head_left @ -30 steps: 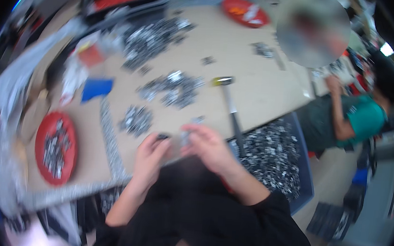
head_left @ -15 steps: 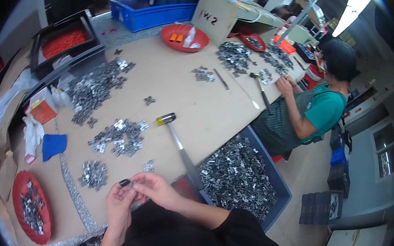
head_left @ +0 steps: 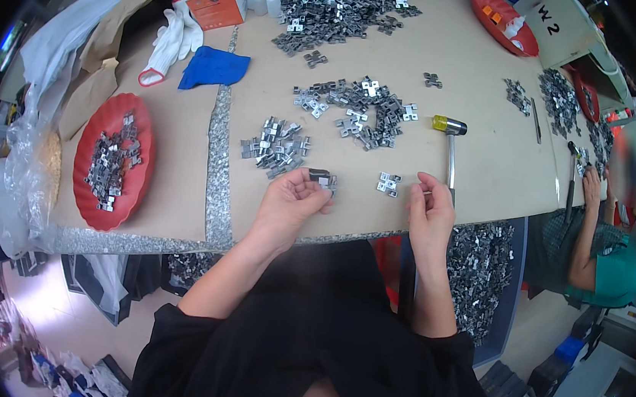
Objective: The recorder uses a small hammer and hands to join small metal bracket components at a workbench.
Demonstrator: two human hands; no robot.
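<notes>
Over the near table edge, my left hand is closed on a small metal clip with a dark top, pinched between thumb and fingers. My right hand is held apart from it, fingers loosely bent and spread from the thumb, with nothing seen in them. A little group of silver metal clips lies between the hands. Just beyond my right hand is a mallet with a yellow and black head; its grip is partly hidden by that hand. A pile of clips lies beyond my left hand.
More clip piles spread farther back. At left are a red scalloped tray with parts, a blue cloth, white gloves and a box. A grey bin of parts stands right, near a co-worker.
My hands were together at a small dark-topped part; now they are apart, the left keeping the part and the right moved away to the right. The view has swung left.
</notes>
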